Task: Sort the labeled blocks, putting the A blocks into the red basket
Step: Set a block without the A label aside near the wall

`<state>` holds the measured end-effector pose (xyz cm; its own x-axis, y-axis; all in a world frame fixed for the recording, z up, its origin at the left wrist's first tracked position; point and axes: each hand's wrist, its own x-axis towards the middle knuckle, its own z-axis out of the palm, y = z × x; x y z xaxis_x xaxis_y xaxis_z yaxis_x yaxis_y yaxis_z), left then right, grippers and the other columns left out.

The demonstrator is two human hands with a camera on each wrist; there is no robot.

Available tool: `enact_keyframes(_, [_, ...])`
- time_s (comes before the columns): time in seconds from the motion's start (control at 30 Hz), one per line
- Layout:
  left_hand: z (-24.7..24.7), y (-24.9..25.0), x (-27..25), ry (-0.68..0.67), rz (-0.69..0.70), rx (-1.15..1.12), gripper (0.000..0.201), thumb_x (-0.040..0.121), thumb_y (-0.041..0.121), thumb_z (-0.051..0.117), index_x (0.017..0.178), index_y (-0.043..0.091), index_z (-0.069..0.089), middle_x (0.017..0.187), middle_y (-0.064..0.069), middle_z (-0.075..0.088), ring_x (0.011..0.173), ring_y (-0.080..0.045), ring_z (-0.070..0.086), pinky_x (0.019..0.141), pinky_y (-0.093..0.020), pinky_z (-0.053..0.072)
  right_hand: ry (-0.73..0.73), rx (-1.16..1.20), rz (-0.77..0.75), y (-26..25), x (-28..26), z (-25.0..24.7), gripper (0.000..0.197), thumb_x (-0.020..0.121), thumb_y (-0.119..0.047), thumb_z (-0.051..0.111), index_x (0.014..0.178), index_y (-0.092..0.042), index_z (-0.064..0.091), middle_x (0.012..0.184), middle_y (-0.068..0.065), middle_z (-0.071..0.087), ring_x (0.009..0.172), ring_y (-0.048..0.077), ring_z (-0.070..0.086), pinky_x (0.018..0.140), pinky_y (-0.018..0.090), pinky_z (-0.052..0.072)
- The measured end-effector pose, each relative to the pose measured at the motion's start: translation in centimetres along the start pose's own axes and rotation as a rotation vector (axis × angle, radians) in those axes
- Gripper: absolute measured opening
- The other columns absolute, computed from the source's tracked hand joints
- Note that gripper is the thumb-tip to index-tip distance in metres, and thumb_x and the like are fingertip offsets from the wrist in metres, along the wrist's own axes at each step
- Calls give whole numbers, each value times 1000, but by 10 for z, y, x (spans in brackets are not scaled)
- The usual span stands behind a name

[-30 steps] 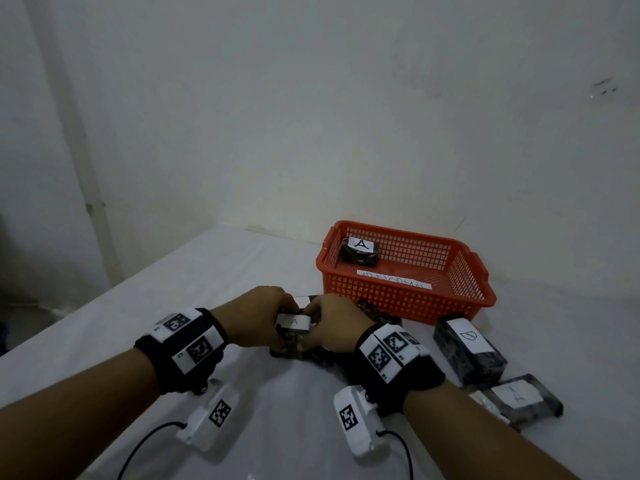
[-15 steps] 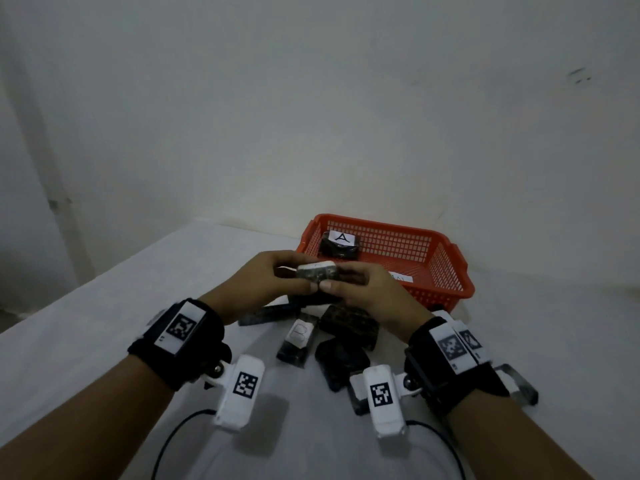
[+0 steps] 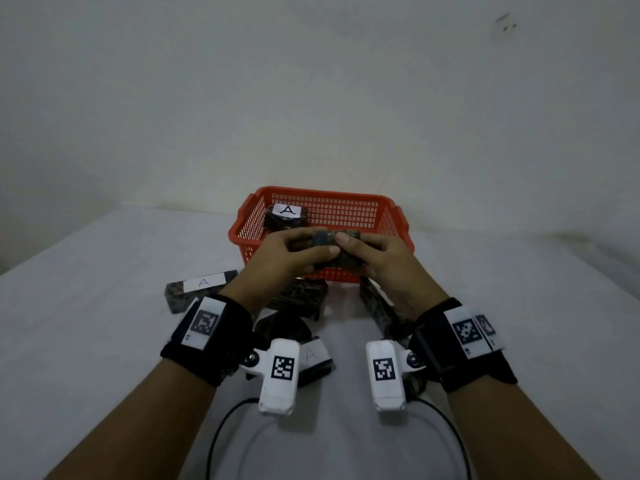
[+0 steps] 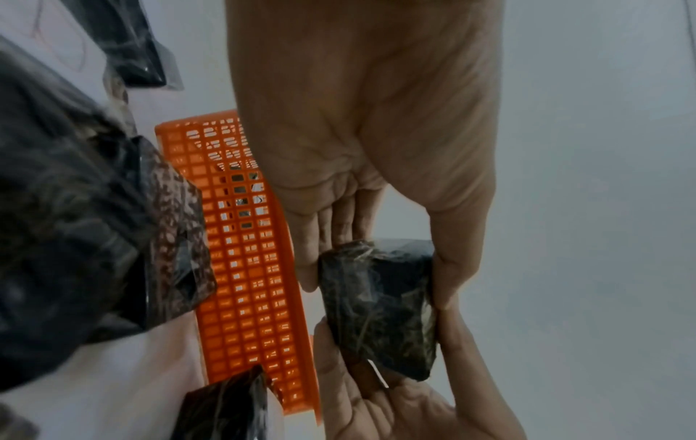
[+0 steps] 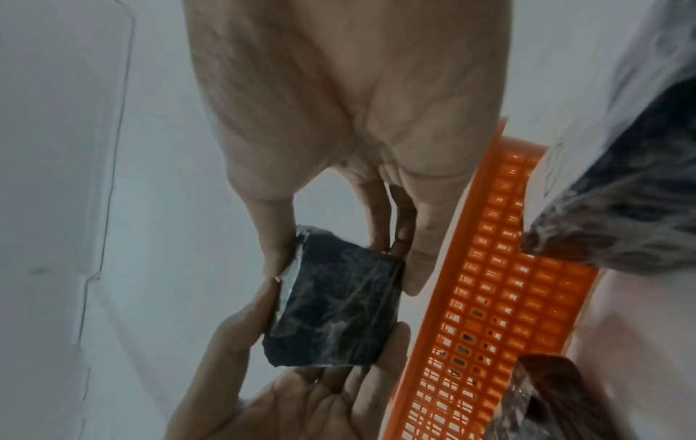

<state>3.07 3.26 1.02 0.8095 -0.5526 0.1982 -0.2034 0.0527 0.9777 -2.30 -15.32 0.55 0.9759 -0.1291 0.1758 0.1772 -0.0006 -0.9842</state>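
Observation:
Both hands hold one dark marbled block (image 3: pixel 329 241) above the near rim of the red basket (image 3: pixel 349 206). My left hand (image 3: pixel 294 251) pinches its left end and my right hand (image 3: pixel 377 252) pinches its right end; its label is hidden. The left wrist view has the block (image 4: pixel 380 309) between thumb and fingers, and the right wrist view shows the same block (image 5: pixel 335 306) gripped from both sides beside the basket wall (image 5: pixel 489 297). One block marked A (image 3: pixel 286 216) lies inside the basket at its back left.
On the white table, another A block (image 3: pixel 202 289) lies to the left, an A block (image 3: pixel 313 358) sits near my left wrist, and several dark blocks (image 3: pixel 304 299) crowd in front of the basket. A wall stands close behind.
Both hands lifted the block off the pile and carried it forward to the basket's near rim. The head view swung so the basket sits centred.

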Motion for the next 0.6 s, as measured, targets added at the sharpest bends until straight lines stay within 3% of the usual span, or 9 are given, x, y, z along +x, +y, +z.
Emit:
enact_keyframes(0.07, [7,0,1,18,5,-10,33,90,20,74,123,15,72,117,-4,77,112,-22,73,106,-48,52,1,7,-2,0,-3,-8,43,88,-35,79,116,-2,77,115,16,79,112,31,75,107,50,55])
enact_keyframes(0.2, [12,-5,1,24,-3,-12,35,92,27,71,124,14,71,118,-4,77,113,-21,73,108,-48,51,-51,79,5,5,-10,-13,40,87,-19,75,122,0,72,119,18,77,113,30,75,98,34,61])
enact_keyframes(0.3, [11,-12,-2,-26,-27,-101,44,89,29,70,128,9,68,125,-8,73,120,-25,69,110,-47,48,-52,58,-15,9,-14,-17,34,93,-11,72,125,0,71,118,16,78,113,30,75,100,35,60])
enact_keyframes(0.47, [15,-18,-9,37,4,4,32,91,25,68,121,15,71,116,-1,77,110,-17,73,106,-43,53,-68,12,12,8,-21,-17,39,88,-23,76,123,-6,74,118,13,79,114,27,75,104,38,57])
enact_keyframes(0.6, [13,-18,-16,-17,37,61,36,91,27,67,125,16,68,120,-1,75,113,-16,71,104,-39,53,-66,-41,-10,3,-26,-13,48,80,-39,76,116,-8,78,111,12,80,106,24,77,88,26,60])
